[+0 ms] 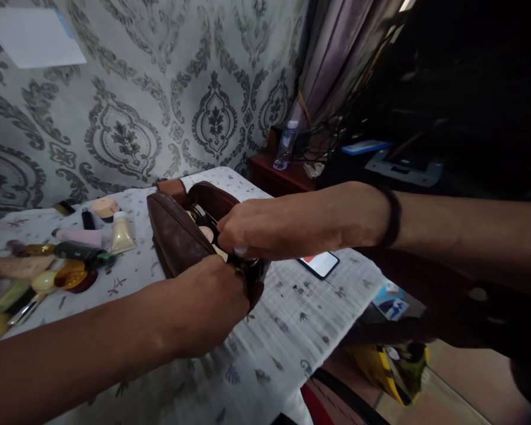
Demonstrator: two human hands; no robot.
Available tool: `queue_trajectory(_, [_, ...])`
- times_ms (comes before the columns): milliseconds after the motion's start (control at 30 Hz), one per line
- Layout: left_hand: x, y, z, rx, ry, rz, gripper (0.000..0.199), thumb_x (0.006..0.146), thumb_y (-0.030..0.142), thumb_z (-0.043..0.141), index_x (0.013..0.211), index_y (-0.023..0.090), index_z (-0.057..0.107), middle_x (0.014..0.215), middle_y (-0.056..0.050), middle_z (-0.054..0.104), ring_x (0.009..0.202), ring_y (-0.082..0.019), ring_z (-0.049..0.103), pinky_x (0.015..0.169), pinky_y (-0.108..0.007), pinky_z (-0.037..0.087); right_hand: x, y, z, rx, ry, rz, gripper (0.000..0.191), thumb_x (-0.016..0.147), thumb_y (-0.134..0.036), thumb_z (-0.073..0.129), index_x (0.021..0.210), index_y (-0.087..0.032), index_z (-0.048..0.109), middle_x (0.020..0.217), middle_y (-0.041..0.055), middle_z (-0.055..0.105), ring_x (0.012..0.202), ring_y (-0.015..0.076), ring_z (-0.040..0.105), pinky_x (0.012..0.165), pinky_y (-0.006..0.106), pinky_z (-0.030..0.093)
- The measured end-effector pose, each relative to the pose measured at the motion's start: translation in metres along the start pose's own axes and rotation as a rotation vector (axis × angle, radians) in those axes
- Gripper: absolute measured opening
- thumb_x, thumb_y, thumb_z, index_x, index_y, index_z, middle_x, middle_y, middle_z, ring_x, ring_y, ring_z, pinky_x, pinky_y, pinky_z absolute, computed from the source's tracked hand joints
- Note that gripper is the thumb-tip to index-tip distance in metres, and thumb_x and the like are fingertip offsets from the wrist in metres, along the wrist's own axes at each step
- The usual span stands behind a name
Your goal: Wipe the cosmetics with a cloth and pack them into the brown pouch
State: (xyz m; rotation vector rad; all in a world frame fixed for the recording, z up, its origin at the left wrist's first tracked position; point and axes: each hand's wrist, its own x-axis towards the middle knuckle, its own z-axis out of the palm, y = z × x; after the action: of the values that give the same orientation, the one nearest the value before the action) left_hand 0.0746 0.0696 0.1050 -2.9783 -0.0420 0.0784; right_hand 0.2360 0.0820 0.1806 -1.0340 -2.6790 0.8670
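Note:
A brown leather toiletry bag [170, 236] lies with its mouth unzipped on the cloth-covered table. Several small cosmetic items show inside, among them a pale round one [206, 234]. Closed on the bag's near rim is my left hand [210, 304], its fingertips hidden over the edge. My right hand [256, 227], with a dark band at the wrist, reaches into the mouth from the right. Its fingers are curled together; whatever they hold is hidden apart from a small pale spot by the fingertips.
Cosmetics lie left of the bag, including a cream tube [123, 233], a pink tube [78, 237] and a makeup brush [26, 307]. A phone [322, 264] rests beyond my right wrist. A water bottle [285, 146] stands on a red-brown surface [265, 171] behind.

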Motion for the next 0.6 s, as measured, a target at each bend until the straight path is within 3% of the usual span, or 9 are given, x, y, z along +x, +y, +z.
queue_trajectory(133, [-0.002,0.004,-0.005,0.039,-0.086,-0.025,0.012,0.066,0.011,0.064,0.074,0.019,0.068,0.074,-0.006,0.073,0.071,-0.025,0.067,0.066,-0.037,0.048,-0.001,-0.002,0.003,0.063,0.021,0.035,0.036,0.065,0.005,0.066,0.044,-0.02,0.051,0.042,-0.0083,0.047,0.048,0.0063,0.04,0.055,0.026,0.035])
queue_trajectory(267, [-0.002,0.006,-0.002,0.041,-0.098,-0.037,0.02,0.067,0.011,0.063,0.085,0.017,0.07,0.083,-0.01,0.076,0.077,-0.027,0.068,0.072,-0.039,0.051,0.001,0.0,0.008,0.013,-0.007,0.018,0.043,0.063,0.01,0.065,0.04,-0.021,0.047,0.041,-0.0077,0.047,0.045,0.0063,0.036,0.054,0.027,0.032])
queue_trajectory(467, [-0.006,0.006,0.002,-0.021,-0.064,-0.055,0.023,0.065,0.009,0.064,0.088,0.015,0.067,0.091,-0.013,0.075,0.086,-0.031,0.07,0.074,-0.042,0.054,0.006,0.012,0.018,0.078,0.166,0.026,0.045,0.062,0.01,0.069,0.041,-0.023,0.048,0.039,-0.0074,0.045,0.043,0.008,0.037,0.052,0.027,0.033])
queue_trajectory(600, [-0.01,0.006,-0.004,-0.089,-0.113,-0.122,0.027,0.068,0.009,0.065,0.095,0.016,0.064,0.096,-0.01,0.073,0.089,-0.029,0.069,0.07,-0.037,0.054,0.008,0.013,0.019,-0.172,-0.077,-0.024,0.032,0.068,0.009,0.064,0.056,-0.02,0.058,0.057,-0.0027,0.06,0.06,0.0132,0.052,0.061,0.029,0.038])
